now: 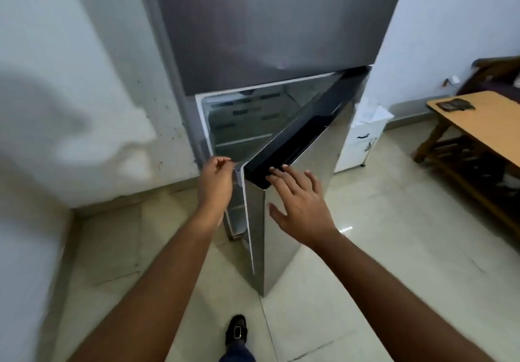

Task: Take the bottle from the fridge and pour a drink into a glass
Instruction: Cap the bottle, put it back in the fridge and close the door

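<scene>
Standing before a tall fridge (270, 24) with a dark brushed-metal upper door, a person reaches both bare arms toward its lower door (298, 148), which is swung partly open. That door is glossy steel outside, with a black recessed strip along its top edge and a white inner rim. The right hand (301, 207) lies flat with fingers spread and straight, its fingertips on the black top edge near the door's near corner. The left hand (215, 181) is just left of the door's free edge, fingers curled loosely at the gap; whether it grips the edge cannot be told. Inside, pale shelves show, with some dark lettering too blurred to read; no bottle can be made out. At far right stands a light wooden counter (484, 125) bearing a dark flat object (455, 104). Glossy pale tiles form the floor (365, 291).
</scene>
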